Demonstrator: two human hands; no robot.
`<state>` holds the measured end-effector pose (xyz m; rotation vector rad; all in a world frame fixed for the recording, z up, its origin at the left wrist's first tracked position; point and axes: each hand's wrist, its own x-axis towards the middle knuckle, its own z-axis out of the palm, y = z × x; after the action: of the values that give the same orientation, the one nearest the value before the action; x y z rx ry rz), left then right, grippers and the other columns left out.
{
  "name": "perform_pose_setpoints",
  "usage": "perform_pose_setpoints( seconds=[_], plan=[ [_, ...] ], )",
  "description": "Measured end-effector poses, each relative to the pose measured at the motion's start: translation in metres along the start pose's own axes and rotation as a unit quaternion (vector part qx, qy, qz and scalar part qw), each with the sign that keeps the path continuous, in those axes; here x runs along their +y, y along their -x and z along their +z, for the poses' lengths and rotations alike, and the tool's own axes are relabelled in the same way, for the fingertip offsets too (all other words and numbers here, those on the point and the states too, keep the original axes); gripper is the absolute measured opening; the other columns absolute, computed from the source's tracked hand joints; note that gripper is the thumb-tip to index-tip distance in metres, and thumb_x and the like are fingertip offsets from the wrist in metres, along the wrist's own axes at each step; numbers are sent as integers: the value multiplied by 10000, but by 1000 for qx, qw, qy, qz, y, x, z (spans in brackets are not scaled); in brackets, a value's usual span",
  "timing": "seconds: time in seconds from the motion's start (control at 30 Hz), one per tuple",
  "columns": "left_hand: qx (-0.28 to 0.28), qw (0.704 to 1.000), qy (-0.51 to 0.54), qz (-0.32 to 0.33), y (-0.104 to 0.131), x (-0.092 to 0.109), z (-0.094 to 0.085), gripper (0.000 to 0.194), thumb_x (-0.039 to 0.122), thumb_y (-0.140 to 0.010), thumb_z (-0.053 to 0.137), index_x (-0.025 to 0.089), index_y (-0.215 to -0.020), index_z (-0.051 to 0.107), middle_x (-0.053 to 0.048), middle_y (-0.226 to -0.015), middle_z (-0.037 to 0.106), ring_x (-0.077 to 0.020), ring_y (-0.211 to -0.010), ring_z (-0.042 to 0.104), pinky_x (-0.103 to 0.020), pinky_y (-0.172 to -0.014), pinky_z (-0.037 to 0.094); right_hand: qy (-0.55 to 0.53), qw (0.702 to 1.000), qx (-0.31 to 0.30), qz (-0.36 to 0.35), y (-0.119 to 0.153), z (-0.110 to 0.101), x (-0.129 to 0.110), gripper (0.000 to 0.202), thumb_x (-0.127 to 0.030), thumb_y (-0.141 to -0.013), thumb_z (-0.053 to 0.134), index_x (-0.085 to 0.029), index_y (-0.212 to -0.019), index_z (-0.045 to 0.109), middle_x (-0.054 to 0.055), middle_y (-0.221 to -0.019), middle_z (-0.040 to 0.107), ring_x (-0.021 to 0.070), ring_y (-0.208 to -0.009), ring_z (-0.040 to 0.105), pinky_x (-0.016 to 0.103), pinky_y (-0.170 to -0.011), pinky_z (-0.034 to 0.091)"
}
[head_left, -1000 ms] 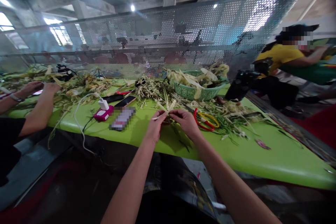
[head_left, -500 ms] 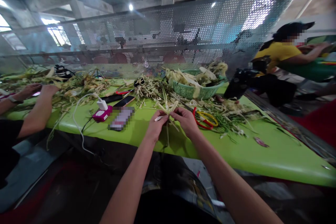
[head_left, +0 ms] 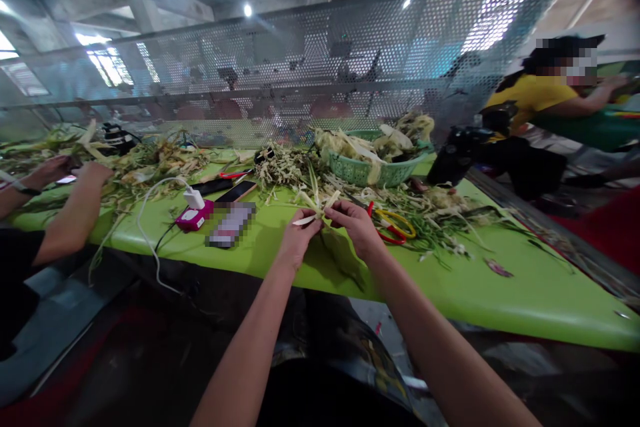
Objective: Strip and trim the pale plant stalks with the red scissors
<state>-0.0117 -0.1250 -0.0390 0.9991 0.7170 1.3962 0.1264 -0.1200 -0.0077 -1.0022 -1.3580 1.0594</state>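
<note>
Over the near edge of the green table (head_left: 440, 300), my left hand (head_left: 295, 239) pinches the left side of a small bundle of pale plant strips (head_left: 319, 203). From the right, my right hand (head_left: 356, 221) grips the same bundle between thumb and fingers. The strips fan upward and to the left, crossing in the middle; their lower part is partly hidden by my fingers. Just right of my right hand lie scissors (head_left: 395, 225) with red and yellow handles.
A green basket (head_left: 367, 172) heaped with pale fibres stands behind my hands, among loose plant scraps (head_left: 285, 170). To the left are phones (head_left: 233, 223), a magenta power adapter (head_left: 195, 215) and a white cable. Another person's hands (head_left: 93, 173) work far left; a person in yellow (head_left: 530, 97) sits right.
The strips have turned slightly in my fingers: the white end at the left sticks out further, and the thin ends that hung below are less visible. Both hands have barely moved.
</note>
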Motion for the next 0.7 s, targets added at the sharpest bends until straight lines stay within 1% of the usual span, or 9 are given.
perform_pose_setpoints(
  seconds=[0.1, 0.17, 0.23, 0.3, 0.4, 0.5, 0.53, 0.6, 0.7],
  plan=[
    [-11, 1000, 14, -24, 1, 0, 1, 354, 312, -635, 783, 161, -930, 661, -31, -827, 685, -163, -791, 607, -308, -824, 445, -15, 1000, 6, 8, 0, 0, 2, 310, -438, -650, 726, -176, -800, 656, 8, -698, 605, 129, -605, 488, 264, -574, 390],
    [-22, 999, 10, -28, 1, 0, 2, 379, 330, -638, 784, 152, -955, 677, -56, -877, 698, -186, -852, 616, -329, -874, 434, -20, 1000, 14, 12, 0, -1, 3, 317, -440, -644, 724, -169, -791, 652, 7, -686, 607, 125, -592, 483, 268, -578, 387],
    [-32, 999, -2, -26, 1, 0, 2, 381, 337, -634, 786, 149, -951, 689, -66, -896, 701, -195, -877, 614, -331, -888, 426, -19, 1000, 11, 14, 0, -1, 5, 295, -428, -649, 715, -169, -770, 643, 1, -667, 598, 123, -584, 477, 271, -586, 387],
    [-41, 999, -25, -21, 1, 1, 1, 342, 330, -629, 788, 149, -905, 697, -54, -856, 699, -186, -839, 610, -311, -848, 432, -20, 1000, 4, 14, 1, -2, 5, 262, -402, -654, 708, -174, -763, 636, -4, -667, 591, 129, -601, 487, 274, -608, 397],
    [-35, 996, -83, -8, 3, 4, 1, 246, 305, -617, 789, 160, -791, 691, -12, -721, 666, -154, -713, 573, -266, -726, 425, -14, 1000, -14, -6, 1, -2, 4, 226, -375, -662, 699, -184, -754, 620, -7, -690, 592, 148, -660, 522, 285, -661, 420],
    [-33, 992, -125, 10, 5, 7, 2, 199, 276, -594, 796, 175, -730, 692, -4, -696, 651, -144, -698, 548, -243, -687, 401, 13, 999, -41, -29, 0, -1, 3, 213, -365, -673, 696, -181, -727, 605, -16, -681, 580, 148, -672, 531, 284, -673, 423],
    [-36, 991, -126, 12, 5, 7, 2, 196, 277, -597, 793, 177, -735, 695, -6, -707, 654, -144, -706, 549, -240, -688, 401, 20, 998, -43, -32, -1, 0, 3, 214, -366, -678, 696, -178, -725, 605, -18, -679, 578, 147, -672, 531, 280, -667, 423],
    [-35, 994, -107, 6, 5, 6, 2, 221, 301, -625, 777, 179, -791, 698, -8, -725, 657, -141, -703, 557, -241, -687, 409, 30, 999, -25, -38, -2, 2, 2, 227, -378, -689, 693, -177, -757, 613, -17, -687, 584, 139, -657, 521, 268, -632, 418],
    [5, 999, -54, -2, 2, 1, 0, 289, 350, -667, 751, 183, -891, 678, -3, -742, 660, -131, -682, 569, -245, -678, 428, 24, 999, 18, -23, -1, 5, 0, 283, -427, -721, 664, -187, -860, 607, -18, -711, 590, 99, -533, 438, 236, -496, 357]
  ],
)
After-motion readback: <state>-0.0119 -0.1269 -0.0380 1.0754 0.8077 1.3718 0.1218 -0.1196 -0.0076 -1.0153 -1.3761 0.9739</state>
